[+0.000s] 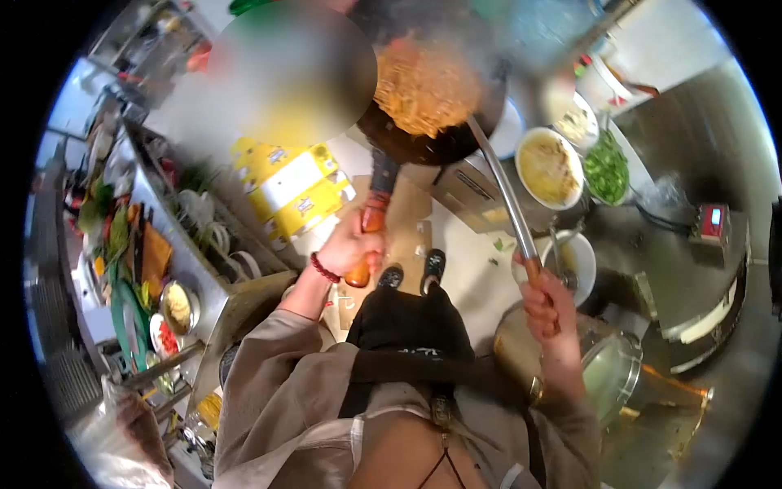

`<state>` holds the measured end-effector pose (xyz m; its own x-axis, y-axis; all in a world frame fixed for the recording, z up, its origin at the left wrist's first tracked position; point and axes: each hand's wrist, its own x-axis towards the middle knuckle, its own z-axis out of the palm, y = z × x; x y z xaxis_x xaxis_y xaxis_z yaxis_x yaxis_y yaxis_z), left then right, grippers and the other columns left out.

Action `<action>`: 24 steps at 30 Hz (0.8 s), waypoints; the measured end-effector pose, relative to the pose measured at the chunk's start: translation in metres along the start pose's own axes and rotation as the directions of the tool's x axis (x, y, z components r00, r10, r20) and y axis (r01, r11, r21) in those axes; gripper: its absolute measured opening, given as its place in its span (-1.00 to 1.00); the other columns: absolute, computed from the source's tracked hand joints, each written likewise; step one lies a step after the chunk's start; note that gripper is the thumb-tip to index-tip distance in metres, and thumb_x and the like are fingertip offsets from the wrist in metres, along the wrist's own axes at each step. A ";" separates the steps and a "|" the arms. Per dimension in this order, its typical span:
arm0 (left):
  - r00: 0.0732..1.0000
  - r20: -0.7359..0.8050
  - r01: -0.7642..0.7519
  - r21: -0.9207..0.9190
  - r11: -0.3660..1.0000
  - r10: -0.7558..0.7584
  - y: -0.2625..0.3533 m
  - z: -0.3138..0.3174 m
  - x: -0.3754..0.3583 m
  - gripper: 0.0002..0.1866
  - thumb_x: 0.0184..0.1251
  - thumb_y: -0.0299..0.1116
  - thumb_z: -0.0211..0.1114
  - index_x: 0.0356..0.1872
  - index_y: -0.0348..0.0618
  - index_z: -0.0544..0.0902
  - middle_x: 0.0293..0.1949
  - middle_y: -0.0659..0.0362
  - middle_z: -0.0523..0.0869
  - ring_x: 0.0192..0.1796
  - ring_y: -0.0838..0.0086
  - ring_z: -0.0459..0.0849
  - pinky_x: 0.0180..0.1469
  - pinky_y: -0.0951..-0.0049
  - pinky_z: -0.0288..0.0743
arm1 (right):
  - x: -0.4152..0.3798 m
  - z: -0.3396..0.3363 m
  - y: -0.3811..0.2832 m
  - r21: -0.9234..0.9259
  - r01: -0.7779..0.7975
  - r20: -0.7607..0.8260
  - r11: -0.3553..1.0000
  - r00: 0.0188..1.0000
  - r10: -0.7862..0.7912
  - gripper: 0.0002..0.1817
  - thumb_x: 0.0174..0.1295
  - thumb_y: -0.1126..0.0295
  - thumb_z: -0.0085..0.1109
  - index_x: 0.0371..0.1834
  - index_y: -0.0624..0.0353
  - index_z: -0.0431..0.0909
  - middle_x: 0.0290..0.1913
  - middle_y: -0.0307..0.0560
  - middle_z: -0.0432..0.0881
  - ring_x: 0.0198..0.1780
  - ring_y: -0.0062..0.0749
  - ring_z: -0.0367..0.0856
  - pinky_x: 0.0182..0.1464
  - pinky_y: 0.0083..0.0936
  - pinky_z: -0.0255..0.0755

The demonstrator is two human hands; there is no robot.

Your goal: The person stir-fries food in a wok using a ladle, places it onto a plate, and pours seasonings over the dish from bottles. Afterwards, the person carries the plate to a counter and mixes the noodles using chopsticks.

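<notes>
My left hand [352, 244] is wrapped round the orange-brown handle of a dark wok [423, 149], held out at the top middle of the view. A heap of reddish-brown noodles [428, 85] fills much of the wok, and steam blurs its far side. With my right hand [547, 303] I grip the wooden end of a long-handled metal cooking utensil [505, 187]. Its shaft slants up to the wok's right side, touching or beside the noodles; its head cannot be made out. Close to my right hand is a white bowl [582, 265] with a metal utensil in it.
At right stand a bowl of pale yellow food [550, 167], chopped greens [607, 167] and a red device with a display [714, 222]. A large metal pot [615, 379] sits at lower right. A steel counter [220, 306] edges the left; yellow cardboard [297, 191] lies ahead.
</notes>
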<state>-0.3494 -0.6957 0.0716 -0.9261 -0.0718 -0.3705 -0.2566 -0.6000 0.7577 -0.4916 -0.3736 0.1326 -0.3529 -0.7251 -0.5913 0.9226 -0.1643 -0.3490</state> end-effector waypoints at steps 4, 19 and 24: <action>0.994 -0.098 -0.040 0.058 0.998 0.045 0.004 0.009 0.032 -0.68 0.12 -0.65 0.17 -0.15 -0.29 0.27 -0.64 0.19 0.42 -0.73 0.51 0.42 -0.67 0.46 0.39 | 0.002 0.008 -0.044 -0.269 0.053 -0.055 0.962 0.996 -0.070 -0.59 0.39 0.40 -0.09 0.28 0.21 0.28 -0.54 -0.31 0.30 -0.73 -0.80 0.11 -0.78 -0.83 -0.01; 0.961 -0.178 -0.170 0.219 0.961 0.211 -0.006 0.021 0.148 -0.67 0.12 -0.65 0.17 -0.11 -0.29 0.29 -0.63 0.20 0.42 -0.73 0.53 0.42 -0.69 0.49 0.38 | 0.020 0.006 -0.109 -0.973 -0.043 -0.142 0.228 0.888 -0.437 -0.70 0.22 0.44 0.09 0.01 0.23 0.40 -0.54 -0.10 0.46 -0.68 -0.45 0.39 -0.64 -0.53 0.27; 0.975 -0.136 -0.141 0.243 0.960 0.177 -0.006 0.017 0.157 -0.51 0.11 -0.65 0.12 0.12 -0.37 0.24 -0.56 0.19 0.47 -0.68 0.54 0.47 -0.65 0.50 0.44 | 0.010 0.016 -0.134 -0.897 -0.133 0.152 -0.422 0.804 -0.575 -0.50 0.10 0.47 0.15 0.17 0.27 0.39 -0.47 0.17 0.56 -0.49 -0.03 0.57 -0.31 -0.30 0.45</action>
<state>-0.4977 -0.6896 0.0179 -0.9103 -0.2852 -0.2999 -0.1833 -0.3719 0.9100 -0.6161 -0.3699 0.1851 -0.7905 -0.5900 -0.1646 -0.4824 0.7653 -0.4262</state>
